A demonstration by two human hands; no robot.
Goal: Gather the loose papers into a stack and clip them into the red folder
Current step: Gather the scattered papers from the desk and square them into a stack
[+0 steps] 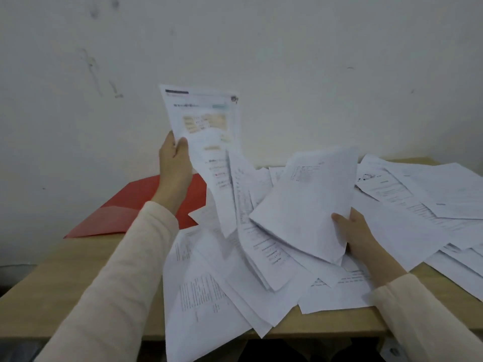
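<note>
The loose papers (pixel 261 257) lie scattered in an overlapping heap across the middle and right of the frame, some hanging over the counter's (pixel 78 270) near edge at the bottom. The red folder (pixel 130 205) lies flat at centre left, by the wall, with paper corners just reaching its right side.

The step in hand looks like the gathering: nothing is squared into one stack yet, and the folder has nothing clipped in it. The next move probably calls for bringing the two held bundles together, tapping their edges even, then sweeping in the sheets at the far right, which lie well apart from the folder.

The left hand (pixel 175 158), just above centre left, is raised off the counter with its forearm reaching up from the lower left. Thumb and fingers pinch the lower left edge of a printed sheet (pixel 203 121) that stands nearly upright against the wall, with further sheets drooping below it. The right hand (pixel 358 236), at centre right, stays low over the heap, its thumb on top of a small white bundle (pixel 305 199) that it grips by the near right corner, tilted up to the left.
</note>
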